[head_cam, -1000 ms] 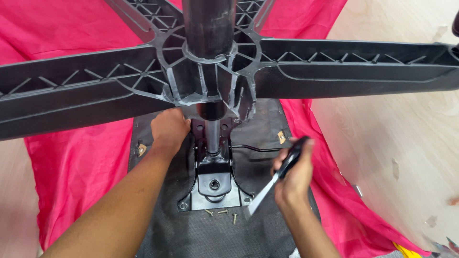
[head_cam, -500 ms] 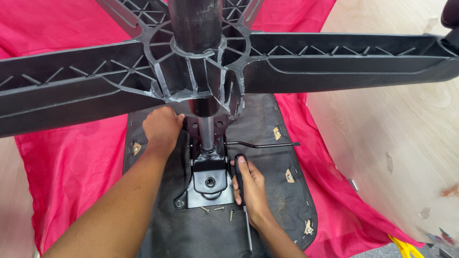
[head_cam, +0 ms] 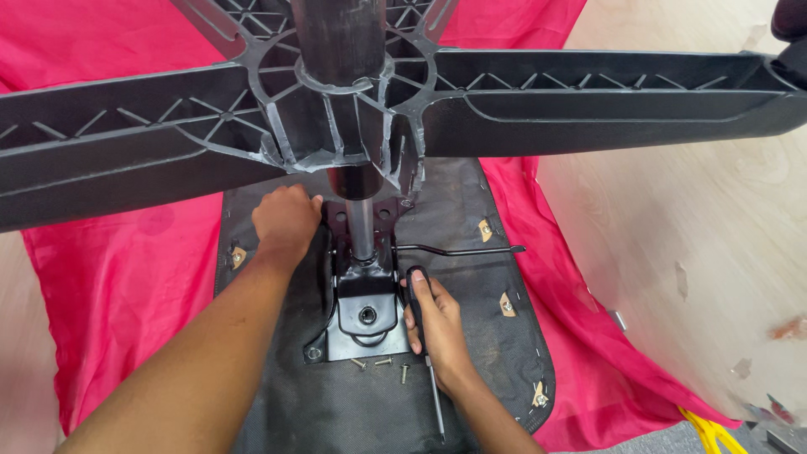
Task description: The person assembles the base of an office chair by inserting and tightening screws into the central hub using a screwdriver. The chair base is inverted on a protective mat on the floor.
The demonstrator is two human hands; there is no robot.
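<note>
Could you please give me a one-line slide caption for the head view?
Left hand braces an upturned office chair's mechanism plate; right hand grips a screwdriver beside loose screws.

Right hand (head_cam: 437, 324) grips screwdriver (head_cam: 430, 370) (blade down).

Beneath the black, ribbed chair base (head_cam: 521, 92) lies a dark grey seat underside (head_cam: 471, 336) on a bright pink-red cloth (head_cam: 118, 286) — with a black metal plate (head_cam: 366, 324) beside pale silver screws (head_cam: 382, 363) — and light wood floor (head_cam: 689, 244) beyond.
</note>
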